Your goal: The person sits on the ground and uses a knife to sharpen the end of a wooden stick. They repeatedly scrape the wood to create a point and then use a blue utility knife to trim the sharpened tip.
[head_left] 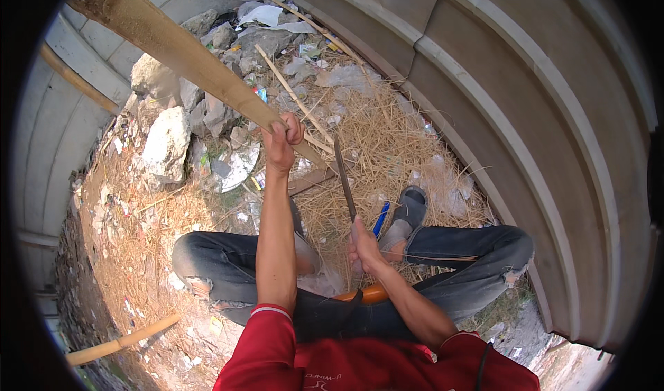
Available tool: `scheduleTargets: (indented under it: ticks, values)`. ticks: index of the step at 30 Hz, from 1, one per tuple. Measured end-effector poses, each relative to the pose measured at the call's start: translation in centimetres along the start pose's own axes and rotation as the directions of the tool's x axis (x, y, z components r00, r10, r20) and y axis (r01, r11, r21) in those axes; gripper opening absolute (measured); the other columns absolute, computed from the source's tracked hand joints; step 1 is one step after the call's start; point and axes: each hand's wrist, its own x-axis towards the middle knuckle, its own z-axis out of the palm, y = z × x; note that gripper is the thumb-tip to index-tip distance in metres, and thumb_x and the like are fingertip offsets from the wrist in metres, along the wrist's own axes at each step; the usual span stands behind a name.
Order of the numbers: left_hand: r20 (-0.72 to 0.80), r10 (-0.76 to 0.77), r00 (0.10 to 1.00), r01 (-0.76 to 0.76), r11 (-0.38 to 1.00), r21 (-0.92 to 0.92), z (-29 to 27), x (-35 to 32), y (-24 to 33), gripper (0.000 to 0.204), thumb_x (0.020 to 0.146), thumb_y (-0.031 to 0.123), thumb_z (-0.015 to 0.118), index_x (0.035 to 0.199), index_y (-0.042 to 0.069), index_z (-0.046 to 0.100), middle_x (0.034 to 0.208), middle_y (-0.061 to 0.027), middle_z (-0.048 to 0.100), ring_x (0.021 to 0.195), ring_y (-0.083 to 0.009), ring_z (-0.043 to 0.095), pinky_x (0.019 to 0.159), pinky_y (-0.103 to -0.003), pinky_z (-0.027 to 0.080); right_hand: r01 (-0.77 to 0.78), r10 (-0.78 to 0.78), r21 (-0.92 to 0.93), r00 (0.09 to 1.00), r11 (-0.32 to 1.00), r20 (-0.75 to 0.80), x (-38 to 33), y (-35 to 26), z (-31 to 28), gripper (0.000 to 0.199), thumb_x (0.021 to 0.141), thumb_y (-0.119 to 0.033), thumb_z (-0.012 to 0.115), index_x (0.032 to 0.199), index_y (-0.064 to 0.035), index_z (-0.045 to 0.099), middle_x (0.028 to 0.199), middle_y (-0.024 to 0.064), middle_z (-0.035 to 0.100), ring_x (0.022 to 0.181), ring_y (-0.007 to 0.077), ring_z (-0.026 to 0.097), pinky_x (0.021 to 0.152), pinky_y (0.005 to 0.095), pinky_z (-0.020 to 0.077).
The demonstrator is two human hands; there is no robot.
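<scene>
My left hand (282, 143) is closed around a thick bamboo pole (187, 57), close to its lower end. The pole slants from the upper left down to the ground in front of me. In my right hand (364, 247) I grip a long knife (344, 180) with a narrow dark blade pointing up and away. Its tip is just right of the pole's lower end; whether they touch I cannot tell. Below the pole's end, a flat brown piece of wood (312, 181) lies among straw-like shavings (370, 145). A slim blue object (381, 219) rests beside my right shoe (413, 207).
Grey rocks (168, 142) and litter lie at the left and far side. A brown corrugated metal wall (498, 107) curves along the right. Thin bamboo strips (294, 93) lie ahead, and another bamboo piece (124, 339) is at lower left. Something orange (373, 293) sits at my lap.
</scene>
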Motion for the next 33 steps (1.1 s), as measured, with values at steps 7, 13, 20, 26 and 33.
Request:
scheduleTargets:
  ticks: [7,13,20,26,33]
  values:
    - [0.011,-0.031,0.999,0.031,1.000,-0.002,0.0,-0.3,0.0,0.062,0.094,0.061,0.057,0.065,0.010,0.036,0.061,0.0031,0.030,0.051,-0.0086,0.027,0.049,-0.027,0.018,0.613,-0.624,0.132,0.776,0.779,0.085,-2.0,-4.7,2.7,0.059,0.102,-0.058,0.038,0.073,-0.0076,0.048,0.053,0.0017,0.040,0.042,0.0134,0.040,0.041,0.0297,0.0354]
    - [0.036,-0.038,0.999,0.039,0.999,-0.016,-0.1,-0.4,0.4,0.064,0.095,0.062,0.055,0.064,0.010,0.036,0.061,0.0028,0.030,0.052,-0.0085,0.025,0.050,-0.026,0.019,-0.210,0.208,0.087,0.978,0.974,0.028,2.3,2.2,-0.1,0.055,0.103,-0.053,0.042,0.072,-0.0075,0.046,0.054,0.0019,0.042,0.043,0.0136,0.042,0.041,0.0309,0.0355]
    - [-0.029,-0.002,1.000,0.004,0.999,0.035,-1.1,-0.5,0.4,0.062,0.100,0.061,0.044,0.065,0.010,0.035,0.061,0.0018,0.029,0.052,-0.0100,0.024,0.051,-0.027,0.022,0.673,-0.688,-0.281,0.723,0.684,0.056,4.0,0.5,2.1,0.060,0.096,-0.059,0.054,0.076,-0.0025,0.056,0.059,0.0065,0.051,0.043,0.0176,0.048,0.042,0.0353,0.0399]
    - [-0.118,0.028,0.993,-0.024,0.999,0.038,-1.9,-0.7,0.7,0.060,0.101,0.058,0.042,0.066,0.010,0.035,0.061,0.0017,0.028,0.052,-0.0098,0.024,0.050,-0.026,0.021,-0.015,-0.039,-0.334,0.987,0.942,-0.154,5.2,5.0,0.0,0.068,0.096,-0.062,0.051,0.069,-0.0001,0.060,0.058,0.0099,0.054,0.050,0.0216,0.053,0.052,0.0364,0.0442]
    - [-0.379,0.154,0.913,-0.095,0.981,0.170,-1.3,-0.6,0.7,0.057,0.105,0.050,0.042,0.066,0.011,0.033,0.061,0.0014,0.028,0.051,-0.0093,0.025,0.048,-0.026,0.019,0.551,-0.648,-0.553,0.761,0.625,0.027,6.1,5.8,0.7,0.073,0.095,-0.064,0.050,0.072,0.0037,0.064,0.060,0.0145,0.058,0.050,0.0269,0.060,0.049,0.0417,0.0478]
